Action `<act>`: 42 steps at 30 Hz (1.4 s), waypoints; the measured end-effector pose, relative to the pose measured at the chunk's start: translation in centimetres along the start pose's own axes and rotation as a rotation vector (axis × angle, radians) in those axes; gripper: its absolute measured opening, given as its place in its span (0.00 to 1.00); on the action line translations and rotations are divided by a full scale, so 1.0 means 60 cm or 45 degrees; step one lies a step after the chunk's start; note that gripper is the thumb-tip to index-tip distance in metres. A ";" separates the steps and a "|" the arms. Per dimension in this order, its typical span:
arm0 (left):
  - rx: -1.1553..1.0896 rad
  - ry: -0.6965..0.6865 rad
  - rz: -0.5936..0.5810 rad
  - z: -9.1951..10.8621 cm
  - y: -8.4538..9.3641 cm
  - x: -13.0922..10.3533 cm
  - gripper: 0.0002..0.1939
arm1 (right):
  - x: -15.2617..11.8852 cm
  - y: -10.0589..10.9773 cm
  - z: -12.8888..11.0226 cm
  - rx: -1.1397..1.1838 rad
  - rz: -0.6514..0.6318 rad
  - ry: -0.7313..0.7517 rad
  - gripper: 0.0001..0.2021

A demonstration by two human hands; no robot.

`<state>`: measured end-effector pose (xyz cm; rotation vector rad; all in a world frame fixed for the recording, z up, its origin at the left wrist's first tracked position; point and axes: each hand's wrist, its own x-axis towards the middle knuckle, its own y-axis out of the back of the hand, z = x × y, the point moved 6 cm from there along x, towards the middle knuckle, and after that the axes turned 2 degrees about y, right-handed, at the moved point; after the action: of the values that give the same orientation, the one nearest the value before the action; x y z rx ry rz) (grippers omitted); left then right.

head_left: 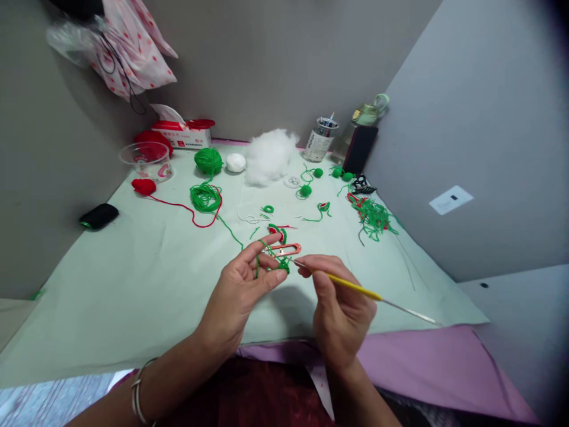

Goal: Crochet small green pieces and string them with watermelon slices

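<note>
left hand (244, 277): pinches yarn piece (284, 268)
yarn piece: probably soft, light; hold its edge
right hand (341, 302): pinches yellow hook (355, 287), probably stiff

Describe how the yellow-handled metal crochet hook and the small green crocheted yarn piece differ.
The yellow-handled metal crochet hook is long and straight, while the small green crocheted yarn piece is short and bunched. The hook is yellow and silver; the piece is green. The right hand grips the hook; the left hand pinches the piece. Both are held above the pale green tablecloth.
</note>
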<state>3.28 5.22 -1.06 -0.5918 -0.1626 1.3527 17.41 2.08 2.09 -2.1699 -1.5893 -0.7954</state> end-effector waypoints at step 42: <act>0.276 0.016 -0.154 0.006 0.008 -0.007 0.16 | 0.008 0.013 0.012 0.247 -0.098 -0.194 0.10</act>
<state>2.60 4.97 -0.93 -0.4018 -0.0396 1.2298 18.41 2.61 1.90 -2.0835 -1.7537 -0.4837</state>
